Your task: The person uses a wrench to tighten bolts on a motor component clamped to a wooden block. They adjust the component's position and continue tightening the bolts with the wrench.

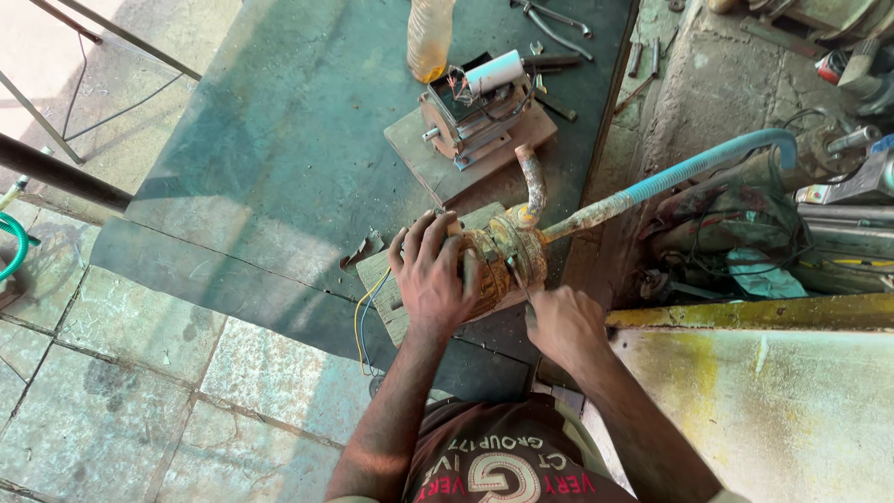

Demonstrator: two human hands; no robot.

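Nearest the camera, the right hand [562, 326] is closed around a thin metal tool [518, 278], most likely a screwdriver, though the shaft is small and partly hidden by the fingers. Its tip is set against the seam of the rusty pump motor [503, 256], where the ribbed body meets the round front casing. The left hand [430, 275] lies spread over the top of the ribbed body, fingers wrapped down its far side, pressing it onto the wooden board [391, 293] beneath.

As far as this view shows, the work is at an early stage: the casing sits in place on the body, no part of this motor has been lifted away, and both pipes remain attached. The curved rusty pipe [533, 182] rises from the top of the casing, and the straight rusty pipe [591, 219] runs off to the right into the blue hose [708, 163]. Yellow and blue wires [361, 321] trail loose from under the board toward the person.

So the motor lies directly under the left hand and just left of the right hand, between the two, on the dark green mat [279, 140].

Farther off, a second, smaller motor [475, 107] stands on its own board, seemingly opened with wiring exposed. Beyond it stand a plastic bottle [429, 37] and scattered spanners [559, 23].
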